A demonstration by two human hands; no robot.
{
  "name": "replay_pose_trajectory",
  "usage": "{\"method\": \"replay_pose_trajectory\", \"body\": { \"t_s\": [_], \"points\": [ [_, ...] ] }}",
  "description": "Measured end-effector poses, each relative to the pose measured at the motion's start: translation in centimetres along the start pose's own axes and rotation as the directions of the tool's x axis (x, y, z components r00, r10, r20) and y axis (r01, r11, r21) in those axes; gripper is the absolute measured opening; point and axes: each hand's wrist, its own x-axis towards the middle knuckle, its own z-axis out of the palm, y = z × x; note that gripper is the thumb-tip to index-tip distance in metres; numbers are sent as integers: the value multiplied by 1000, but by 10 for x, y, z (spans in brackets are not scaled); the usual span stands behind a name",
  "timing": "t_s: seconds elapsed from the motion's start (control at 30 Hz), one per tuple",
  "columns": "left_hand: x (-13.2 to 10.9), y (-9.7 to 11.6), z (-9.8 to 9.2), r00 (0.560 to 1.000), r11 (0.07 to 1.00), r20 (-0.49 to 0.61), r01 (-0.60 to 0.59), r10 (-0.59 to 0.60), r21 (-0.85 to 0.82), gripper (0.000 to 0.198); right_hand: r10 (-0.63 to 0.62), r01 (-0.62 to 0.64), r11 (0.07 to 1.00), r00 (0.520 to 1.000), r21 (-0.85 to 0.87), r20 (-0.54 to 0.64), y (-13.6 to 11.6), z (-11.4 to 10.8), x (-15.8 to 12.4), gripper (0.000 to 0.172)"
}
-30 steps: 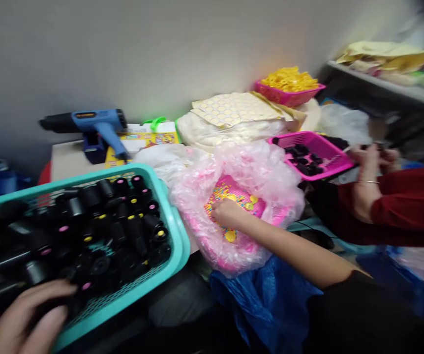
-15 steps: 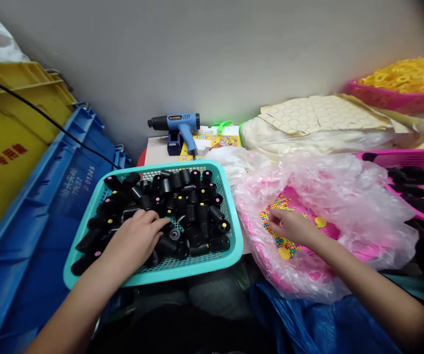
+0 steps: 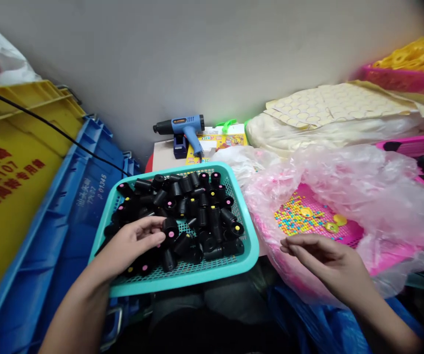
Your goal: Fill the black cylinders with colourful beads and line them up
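My left hand [image 3: 133, 241] grips a black plastic cylinder [image 3: 170, 227] between thumb and fingers; a pink dot marks the end facing me. It is over a turquoise mesh basket [image 3: 249, 241] full of similar black cylinders, several with pink or yellow dots in their ends. My right hand [image 3: 330, 260] is closed in a pinch at the near side of a pink basket [image 3: 350, 228] lined with clear plastic. Whatever lies between its fingertips is too small to make out. Small coloured beads [image 3: 296, 216] and a few yellow round pieces [image 3: 339, 219] lie in that basket.
A blue heat gun [image 3: 188, 129] rests behind the turquoise basket. Blue [image 3: 82, 182] and yellow crates [image 3: 16, 162] stand at left, crossed by a black cable [image 3: 60, 130]. Sticker sheets [image 3: 322, 105] and a pink basket of yellow rings [image 3: 411, 76] are at back right.
My left hand has lifted a black cylinder from among the others. The right hand has drawn back from the beads toward me, its fingers pinched. The view has shifted slightly left.
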Motion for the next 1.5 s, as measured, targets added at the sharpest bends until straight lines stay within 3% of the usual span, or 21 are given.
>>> {"method": "replay_pose_trajectory", "body": {
  "t_s": [0.07,0.2,0.33,0.47,0.57,0.83,1.0,1.17,1.3,1.37,1.5],
  "points": [
    [-8,-1,-1,1000,999,15,25,-25,23,61,-1,0,999,1000,51,24,-4,12,-3,15],
    [-18,-1,-4,997,925,-35,-52,71,376,59,-54,44,978,998,203,44,-22,40,-8,13],
    [1,12,9,958,679,-15,-192,287,708,38,-238,241,942,970,233,-41,-49,69,-6,21],
    [34,23,33,950,314,53,-154,307,937,28,-436,417,856,900,306,-8,-71,96,1,26],
    [44,20,39,943,214,53,-130,330,968,26,-507,471,816,862,335,24,-77,110,5,24],
    [37,5,24,916,341,82,-227,393,912,29,-432,391,856,900,339,52,-72,108,7,21],
    [47,16,30,928,273,96,-203,361,940,22,-461,416,845,885,337,64,-70,108,8,21],
    [57,24,40,939,221,44,-126,342,967,24,-478,436,837,876,332,56,-69,110,7,22],
    [57,21,37,927,210,89,-175,365,962,18,-480,446,835,877,323,30,-66,109,5,20],
    [53,16,31,910,289,77,-209,408,934,22,-441,402,852,896,335,46,-64,111,3,17],
    [33,5,19,843,560,-54,-307,535,769,24,-232,146,875,964,462,133,-61,114,0,19]
  ]
}}
